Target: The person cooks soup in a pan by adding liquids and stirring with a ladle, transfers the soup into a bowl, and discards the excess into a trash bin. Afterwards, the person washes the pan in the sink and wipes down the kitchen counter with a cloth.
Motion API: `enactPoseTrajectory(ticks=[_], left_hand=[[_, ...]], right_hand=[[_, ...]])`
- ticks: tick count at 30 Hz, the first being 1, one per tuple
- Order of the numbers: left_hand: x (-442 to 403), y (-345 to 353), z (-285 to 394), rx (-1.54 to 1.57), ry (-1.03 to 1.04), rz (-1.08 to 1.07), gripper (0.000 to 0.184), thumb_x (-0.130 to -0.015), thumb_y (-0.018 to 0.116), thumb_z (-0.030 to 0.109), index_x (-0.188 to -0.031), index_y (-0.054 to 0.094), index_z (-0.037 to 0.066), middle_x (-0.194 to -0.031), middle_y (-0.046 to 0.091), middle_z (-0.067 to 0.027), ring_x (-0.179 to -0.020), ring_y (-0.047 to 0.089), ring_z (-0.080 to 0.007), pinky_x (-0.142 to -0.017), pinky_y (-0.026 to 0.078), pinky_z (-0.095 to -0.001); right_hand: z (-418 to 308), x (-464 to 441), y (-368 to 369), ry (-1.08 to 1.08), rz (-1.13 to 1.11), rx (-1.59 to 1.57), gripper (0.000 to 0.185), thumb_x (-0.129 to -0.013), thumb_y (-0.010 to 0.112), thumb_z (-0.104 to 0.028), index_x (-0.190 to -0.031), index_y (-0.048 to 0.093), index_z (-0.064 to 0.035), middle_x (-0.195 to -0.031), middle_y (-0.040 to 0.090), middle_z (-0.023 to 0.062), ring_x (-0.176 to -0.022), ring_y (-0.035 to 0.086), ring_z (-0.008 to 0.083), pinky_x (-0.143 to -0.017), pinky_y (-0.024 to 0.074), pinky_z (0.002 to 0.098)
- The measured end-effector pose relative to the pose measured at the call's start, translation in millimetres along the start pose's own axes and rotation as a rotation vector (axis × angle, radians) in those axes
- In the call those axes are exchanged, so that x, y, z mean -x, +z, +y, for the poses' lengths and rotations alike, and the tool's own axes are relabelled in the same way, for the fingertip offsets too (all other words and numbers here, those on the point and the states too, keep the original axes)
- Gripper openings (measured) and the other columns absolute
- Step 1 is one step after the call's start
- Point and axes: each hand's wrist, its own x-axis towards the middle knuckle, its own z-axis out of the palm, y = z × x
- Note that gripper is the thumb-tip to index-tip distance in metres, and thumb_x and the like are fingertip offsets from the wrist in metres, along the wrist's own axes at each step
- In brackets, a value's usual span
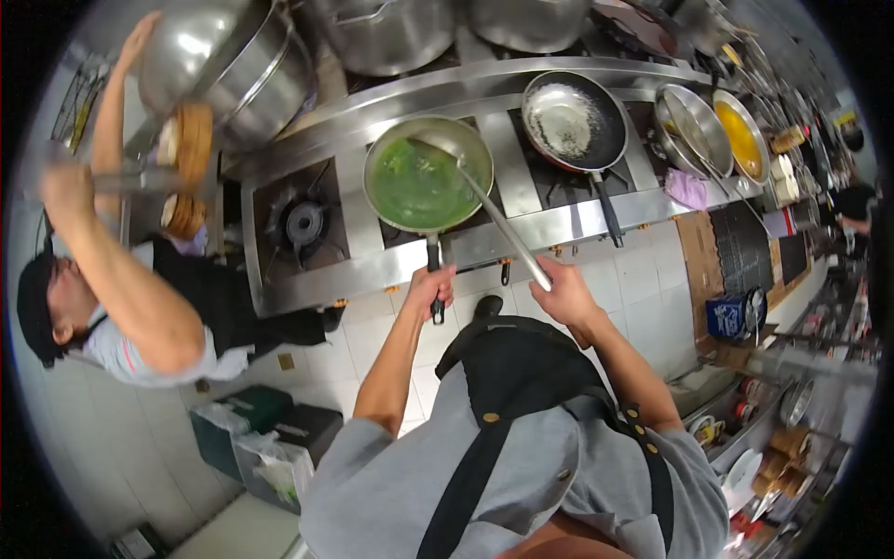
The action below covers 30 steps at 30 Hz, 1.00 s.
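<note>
My left hand (431, 287) is closed around the black handle of a frying pan (375, 207) on the stove. Green soup-like liquid (419, 191) with paler swirls covers much of the pan's bottom. My right hand (564, 291) grips the end of a long metal ladle (500, 222). The ladle slants down to the left into the pan, its head lying at the far side, partly in the green liquid. To the right stands a second, dark frying pan (566, 121) with whitish residue, touched by neither hand.
A bare burner (304, 224) lies left of my pan. Large steel pots (382, 37) stand behind. To the right are a steel bowl (694, 130), a bowl of yellow liquid (742, 140) and a purple cloth (686, 189). At left, a co-worker (140, 307) reaches near bamboo steamers (193, 144).
</note>
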Motion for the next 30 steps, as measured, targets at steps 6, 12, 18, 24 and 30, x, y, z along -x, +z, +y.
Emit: enactPoseTrajectory(ticks=[6, 12, 18, 24, 30], left_hand=[[34, 32, 12, -0.1, -0.022, -0.01, 0.016, -0.085, 0.063, 0.013, -0.083, 0.049, 0.005, -0.051, 0.038, 0.0025, -0.037, 0.038, -0.0086, -0.035, 0.035, -0.0274], [93, 112, 38, -0.396, -0.032, -0.044, 0.015, -0.088, 0.058, 0.013, -0.093, 0.046, 0.005, -0.05, 0.039, 0.0006, -0.034, 0.034, -0.0101, -0.032, 0.032, -0.0267], [110, 205, 37, -0.708, -0.13, -0.389, 0.015, -0.088, 0.057, 0.011, -0.087, 0.043, 0.008, -0.048, 0.033, 0.001, -0.034, 0.033, -0.0099, -0.032, 0.032, -0.0267], [97, 328, -55, -0.79, -0.302, -0.531, 0.018, -0.086, 0.062, 0.014, -0.085, 0.046, 0.006, -0.048, 0.036, 0.0019, -0.034, 0.035, -0.0096, -0.033, 0.032, -0.0274], [76, 453, -188, -0.837, -0.512, -0.945, 0.016, -0.085, 0.062, 0.009, -0.082, 0.047, 0.006, -0.049, 0.038, 0.0012, -0.034, 0.038, -0.0099, -0.034, 0.035, -0.0277]], right_hand=[[31, 7, -21, -0.196, 0.168, 0.138, 0.042, -0.073, 0.063, -0.005, -0.114, 0.056, -0.0002, -0.078, 0.062, 0.0215, -0.065, 0.058, 0.0397, -0.062, 0.0493, 0.0432], [64, 54, -68, -0.085, 0.152, 0.261, 0.037, -0.073, 0.057, -0.006, -0.108, 0.055, 0.0028, -0.084, 0.063, 0.0214, -0.071, 0.062, 0.037, -0.067, 0.0519, 0.0429], [61, 181, -124, 0.114, 0.43, -0.058, 0.026, -0.076, 0.055, -0.007, -0.1, 0.054, 0.0027, -0.069, 0.058, 0.0223, -0.064, 0.056, 0.042, -0.061, 0.0465, 0.0483], [109, 314, -160, 0.318, 0.605, -0.573, 0.025, -0.082, 0.058, -0.008, -0.106, 0.056, -0.0009, -0.058, 0.051, 0.0039, -0.046, 0.048, 0.0118, -0.044, 0.0424, 0.029], [141, 443, -198, 0.535, 0.757, -1.274, 0.013, -0.087, 0.056, -0.006, -0.098, 0.054, -0.0004, -0.062, 0.05, 0.0023, -0.042, 0.047, 0.0082, -0.036, 0.0378, 0.0251]])
